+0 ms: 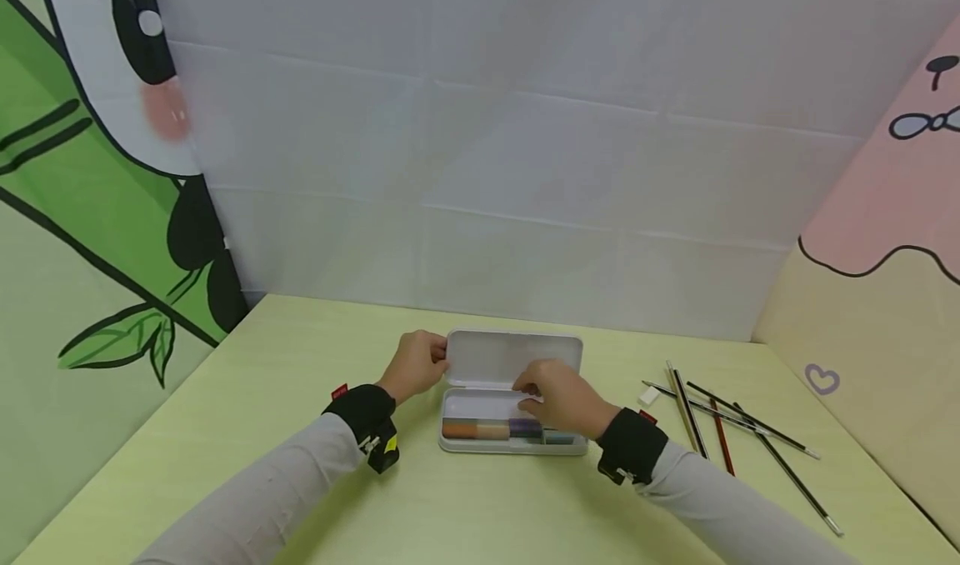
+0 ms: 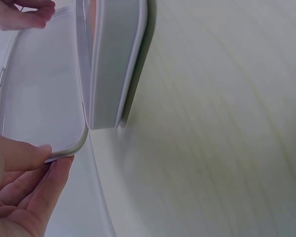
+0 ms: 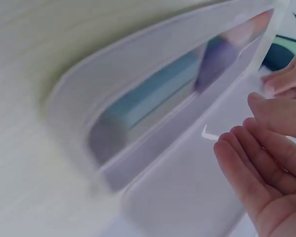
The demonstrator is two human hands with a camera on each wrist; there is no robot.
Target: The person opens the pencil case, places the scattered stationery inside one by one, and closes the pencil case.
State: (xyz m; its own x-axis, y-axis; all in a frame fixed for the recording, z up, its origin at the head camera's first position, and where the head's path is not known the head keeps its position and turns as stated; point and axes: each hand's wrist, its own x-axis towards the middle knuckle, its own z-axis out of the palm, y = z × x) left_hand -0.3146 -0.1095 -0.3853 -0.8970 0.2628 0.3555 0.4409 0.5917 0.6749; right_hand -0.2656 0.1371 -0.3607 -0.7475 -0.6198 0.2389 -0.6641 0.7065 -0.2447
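A white pencil case (image 1: 457, 446) lies unfolded on the table, its lid (image 1: 480, 358) tipped back behind the tray. My left hand (image 1: 414, 368) pinches the left edge of that lid between thumb and fingers, as the left wrist view shows up close. Over the right part of the case hovers my right hand (image 1: 566, 398), its fingers loosely bent and nothing between them in the right wrist view. Along the front of the tray runs a band of orange, purple and teal (image 3: 163, 89); what it consists of I cannot tell.
To the right, several dark pencils and a reddish one (image 1: 722, 436) lie crossed on the table (image 1: 420, 507). A small white eraser (image 1: 648, 396) sits at their left. A pale cloth backdrop (image 1: 525, 173) closes off the far edge, with cartoon-printed panels at both sides.
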